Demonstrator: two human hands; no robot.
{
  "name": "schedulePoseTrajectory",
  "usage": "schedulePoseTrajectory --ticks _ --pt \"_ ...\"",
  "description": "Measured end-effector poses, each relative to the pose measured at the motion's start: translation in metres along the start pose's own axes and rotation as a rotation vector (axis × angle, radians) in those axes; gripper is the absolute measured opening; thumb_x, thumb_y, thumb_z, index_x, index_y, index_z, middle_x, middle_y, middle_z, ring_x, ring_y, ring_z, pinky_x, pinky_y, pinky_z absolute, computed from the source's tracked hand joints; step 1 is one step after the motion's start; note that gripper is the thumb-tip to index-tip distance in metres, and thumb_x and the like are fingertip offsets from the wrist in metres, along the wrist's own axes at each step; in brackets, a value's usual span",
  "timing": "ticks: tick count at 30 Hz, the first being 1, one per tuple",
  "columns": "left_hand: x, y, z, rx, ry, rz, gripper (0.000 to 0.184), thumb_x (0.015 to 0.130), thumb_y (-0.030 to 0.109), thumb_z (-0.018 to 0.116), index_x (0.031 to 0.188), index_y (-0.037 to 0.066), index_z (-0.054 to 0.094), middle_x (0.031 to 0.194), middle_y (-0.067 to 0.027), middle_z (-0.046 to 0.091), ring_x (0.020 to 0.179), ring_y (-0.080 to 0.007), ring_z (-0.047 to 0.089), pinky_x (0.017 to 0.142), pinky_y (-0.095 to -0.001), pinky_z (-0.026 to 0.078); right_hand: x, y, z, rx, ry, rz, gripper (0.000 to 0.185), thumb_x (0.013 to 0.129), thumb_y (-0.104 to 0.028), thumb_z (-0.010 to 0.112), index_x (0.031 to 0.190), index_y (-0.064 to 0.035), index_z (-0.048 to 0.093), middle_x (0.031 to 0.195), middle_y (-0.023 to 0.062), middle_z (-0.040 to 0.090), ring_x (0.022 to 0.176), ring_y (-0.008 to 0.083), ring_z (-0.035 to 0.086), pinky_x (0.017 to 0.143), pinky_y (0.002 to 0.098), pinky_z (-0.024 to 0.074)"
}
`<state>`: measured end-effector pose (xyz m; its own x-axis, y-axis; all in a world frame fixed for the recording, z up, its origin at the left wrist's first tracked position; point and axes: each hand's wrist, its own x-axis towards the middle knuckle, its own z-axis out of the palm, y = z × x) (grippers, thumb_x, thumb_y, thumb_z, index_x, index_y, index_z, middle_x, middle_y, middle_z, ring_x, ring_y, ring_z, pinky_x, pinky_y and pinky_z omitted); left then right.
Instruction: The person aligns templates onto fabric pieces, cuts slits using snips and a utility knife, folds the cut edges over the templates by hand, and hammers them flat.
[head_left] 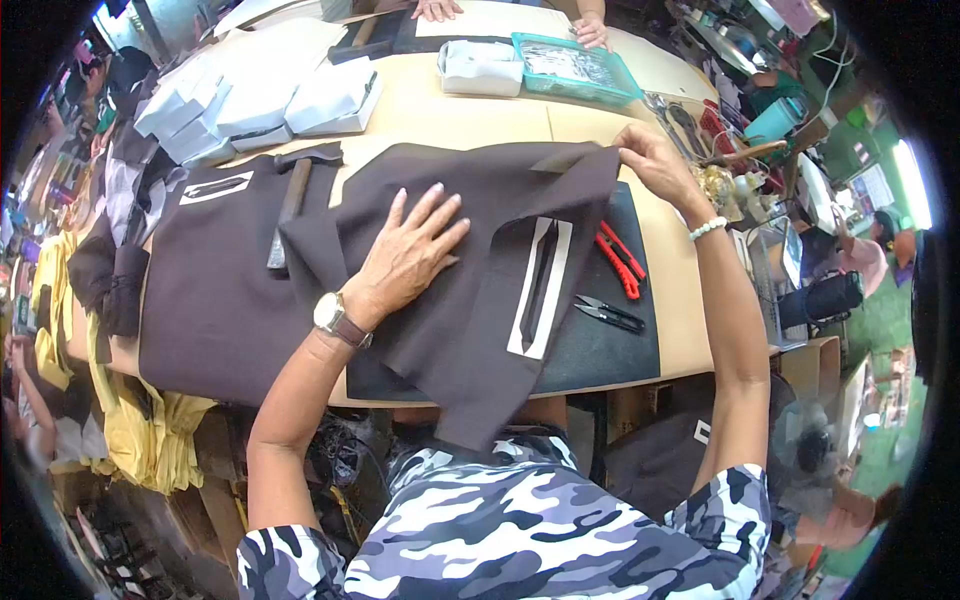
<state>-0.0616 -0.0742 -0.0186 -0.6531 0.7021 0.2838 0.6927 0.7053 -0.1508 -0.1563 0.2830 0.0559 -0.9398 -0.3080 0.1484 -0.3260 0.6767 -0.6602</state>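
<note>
My left hand [405, 258] lies flat, fingers spread, on a dark brown fabric panel [450, 320]. At the panel's upper right corner, my right hand [662, 168] pinches the edge between thumb and fingers. A white strip [561, 265] with a dark pointed slit down its middle sits on the panel's right part. The panel's lower tip hangs over the table edge. Just right of the cloth, a red box cutter [624, 264] and black thread snips [612, 316] rest on a dark cutting mat [600, 362]. Left of my hand lies a hammer [292, 200], partly covered by cloth.
Another dark fabric panel [210, 310] with a similar white strip [217, 187] spreads leftward. White boxes [335, 100] and a teal tray [600, 96] of small metal pieces stand farther back. Another person's hands [592, 32] are at the far side. Yellow cloth [150, 450] hangs at left.
</note>
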Motion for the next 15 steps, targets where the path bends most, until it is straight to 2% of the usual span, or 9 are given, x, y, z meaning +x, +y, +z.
schedulePoseTrajectory --ticks 3,6,7,8,9,11,12,13,15 --pt "-0.009 0.024 -0.024 -0.352 0.023 -0.147 0.058 0.085 0.046 0.056 0.127 0.006 0.050 0.139 -0.0138 0.040 0.134 -0.0316 0.028 0.108 -0.0538 0.022 -0.009 0.019 -0.006 0.457 0.167 0.040 0.014 0.085 -0.009 0.051 0.089 -0.0007 0.061 0.094 0.0084 0.065 0.088 0.0146 0.058 0.086 0.0271 0.0428" --pt "-0.043 0.059 -0.039 -0.640 -0.169 -0.126 0.095 0.067 0.067 0.064 0.130 -0.001 0.044 0.141 -0.0191 0.036 0.135 -0.0334 0.027 0.109 -0.0539 0.017 -0.016 0.030 -0.031 0.670 0.254 -0.027 0.017 0.086 -0.010 0.048 0.091 -0.0006 0.061 0.103 0.0091 0.065 0.094 0.0151 0.058 0.087 0.0276 0.0421" --pt "-0.057 0.073 -0.037 -0.683 -0.219 -0.129 0.100 0.064 0.067 0.066 0.133 -0.002 0.041 0.141 -0.0188 0.036 0.135 -0.0341 0.027 0.109 -0.0542 0.017 -0.018 0.029 -0.038 -0.206 0.410 -0.433 0.014 0.084 -0.006 0.050 0.087 -0.0032 0.064 0.089 0.0014 0.062 0.085 0.0101 0.056 0.080 0.0232 0.0429" --pt "-0.065 0.087 -0.040 -0.658 -0.207 -0.135 0.100 0.064 0.066 0.067 0.133 -0.002 0.040 0.141 -0.0183 0.036 0.135 -0.0334 0.027 0.109 -0.0538 0.017 -0.015 0.045 -0.048 0.248 0.372 -0.245 0.011 0.085 -0.008 0.051 0.083 -0.0052 0.061 0.083 -0.0005 0.059 0.079 0.0082 0.054 0.075 0.0218 0.0420" --pt "-0.069 0.098 -0.043 -0.633 -0.194 -0.140 0.100 0.064 0.064 0.069 0.134 -0.001 0.039 0.141 -0.0179 0.036 0.135 -0.0327 0.028 0.109 -0.0534 0.018 -0.015 0.041 -0.045 0.446 0.412 -0.171 0.010 0.086 -0.011 0.053 0.078 -0.0077 0.058 0.077 -0.0033 0.054 0.072 0.0055 0.049 0.067 0.0198 0.0386" --pt "-0.078 0.113 -0.040 -0.592 -0.197 -0.153 0.099 0.061 0.055 0.076 0.134 0.000 0.039 0.142 -0.0164 0.036 0.134 -0.0296 0.030 0.109 -0.0514 0.019 -0.013 0.034 -0.037 0.658 0.490 -0.035 0.016 0.088 -0.015 0.055 0.073 -0.0102 0.054 0.070 -0.0067 0.048 0.064 0.0025 0.043 0.059 0.0177 0.0337" --pt "-0.080 0.118 -0.039 -0.641 -0.129 -0.187 0.086 0.062 0.031 0.078 0.133 0.001 0.041 0.139 -0.0149 0.041 0.131 -0.0281 0.035 0.107 -0.0497 0.024 -0.011 0.033 -0.035 0.665 0.509 0.034 0.017 0.089 -0.017 0.055 0.074 -0.0103 0.054 0.069 -0.0073 0.047 0.063 0.0022 0.042 0.058 0.0176 0.0323" --pt "-0.081 0.118 -0.036 -0.614 -0.111 -0.174 0.081 0.062 0.024 0.076 0.133 0.002 0.042 0.138 -0.0144 0.042 0.130 -0.0279 0.037 0.106 -0.0491 0.026 -0.009 0.032 -0.035 0.672 0.527 0.102 0.018 0.089 -0.019 0.055 0.074 -0.0104 0.054 0.068 -0.0080 0.047 0.062 0.0018 0.041 0.056 0.0175 0.0308" --pt "-0.082 0.117 -0.032 -0.558 -0.073 -0.145 0.074 0.063 0.010 0.071 0.131 0.005 0.045 0.136 -0.0133 0.045 0.128 -0.0276 0.041 0.104 -0.0479 0.030 -0.005 0.028 -0.036 0.473 0.446 0.118 0.020 0.089 -0.024 0.057 0.075 -0.0096 0.055 0.067 -0.0078 0.047 0.060 0.0021 0.039 0.054 0.0182 0.0307"
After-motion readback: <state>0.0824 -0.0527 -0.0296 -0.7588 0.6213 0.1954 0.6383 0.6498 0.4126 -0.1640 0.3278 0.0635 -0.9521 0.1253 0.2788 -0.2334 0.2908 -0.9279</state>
